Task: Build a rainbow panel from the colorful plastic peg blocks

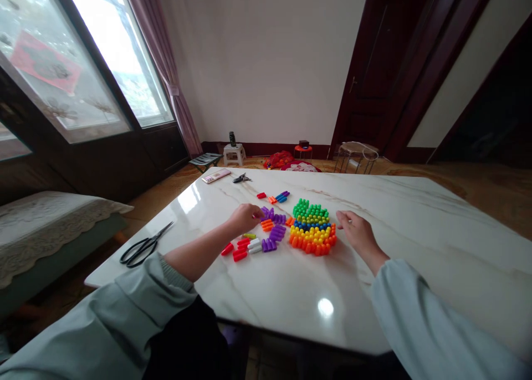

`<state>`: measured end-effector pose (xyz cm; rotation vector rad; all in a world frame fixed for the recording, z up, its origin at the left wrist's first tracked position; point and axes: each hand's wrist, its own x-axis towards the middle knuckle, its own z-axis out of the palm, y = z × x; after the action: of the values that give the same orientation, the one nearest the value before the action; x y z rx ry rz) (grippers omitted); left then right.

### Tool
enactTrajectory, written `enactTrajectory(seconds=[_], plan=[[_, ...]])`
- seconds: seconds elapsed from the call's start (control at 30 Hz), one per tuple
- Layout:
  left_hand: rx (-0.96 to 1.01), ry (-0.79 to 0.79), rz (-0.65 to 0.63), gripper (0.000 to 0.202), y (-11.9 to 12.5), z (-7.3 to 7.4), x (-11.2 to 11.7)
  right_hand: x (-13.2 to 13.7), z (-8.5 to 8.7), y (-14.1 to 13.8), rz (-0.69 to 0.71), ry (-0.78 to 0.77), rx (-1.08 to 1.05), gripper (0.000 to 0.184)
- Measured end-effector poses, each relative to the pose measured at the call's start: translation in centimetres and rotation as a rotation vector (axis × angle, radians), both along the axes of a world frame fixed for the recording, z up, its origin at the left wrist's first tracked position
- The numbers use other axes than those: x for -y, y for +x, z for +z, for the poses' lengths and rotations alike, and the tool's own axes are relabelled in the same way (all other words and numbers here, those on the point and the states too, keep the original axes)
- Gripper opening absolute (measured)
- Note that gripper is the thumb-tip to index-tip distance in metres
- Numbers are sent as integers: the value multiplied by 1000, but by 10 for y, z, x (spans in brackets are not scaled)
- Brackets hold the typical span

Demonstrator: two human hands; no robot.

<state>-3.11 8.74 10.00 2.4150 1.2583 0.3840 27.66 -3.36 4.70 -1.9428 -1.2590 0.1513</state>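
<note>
My left hand [246, 218] is over the left of the table, fingertips pinched together at the edge of a group of purple capsule-shaped plastic pieces [277, 233]. Whether a piece is between them is too small to tell. On the other side, my right hand [356, 231] is curled just right of a bumpy block of beads [312, 227], with its fingertips close together; what they hold, if anything, cannot be made out. The block has bands of green, olive, blue, yellow and orange. Loose orange pieces [266, 225], red pieces [240, 253] and white pieces [255, 246] lie near my left hand.
Black-handled scissors [143, 249] rest at the table's left edge. Toward the far edge of the white marbled table [436, 230] are a phone [216, 175], dark pliers [241, 178] and some blue pieces [282, 198]. Stools stand beyond, and a covered bench [54, 214] is at left.
</note>
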Motion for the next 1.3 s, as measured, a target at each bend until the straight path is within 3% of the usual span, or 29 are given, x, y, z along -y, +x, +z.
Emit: enactTrajectory(seconds=[0.13, 0.33, 0.47, 0.6, 0.67, 0.87, 1.3], plan=[[-249, -23, -12, 16, -16, 0, -2, 4, 17, -18, 85, 61, -64, 40], [-421, -93, -62, 16, -33, -2, 0, 9, 35, -39, 145, 54, -119, 43], [-288, -4, -144, 28, -26, -13, 4, 8, 37, -45, 178, 56, -148, 46], [-176, 100, -336, 50, -9, -34, 6, 8, 36, -49, 207, 69, -126, 48], [-181, 114, -364, 53, -2, -46, 4, 9, 37, -53, 223, 72, -138, 49], [-262, 184, -378, 43, 8, -66, -9, 13, 41, -63, 289, 90, -151, 48], [-353, 146, -215, 47, 16, -65, -11, 13, 43, -73, 335, 85, -163, 46]])
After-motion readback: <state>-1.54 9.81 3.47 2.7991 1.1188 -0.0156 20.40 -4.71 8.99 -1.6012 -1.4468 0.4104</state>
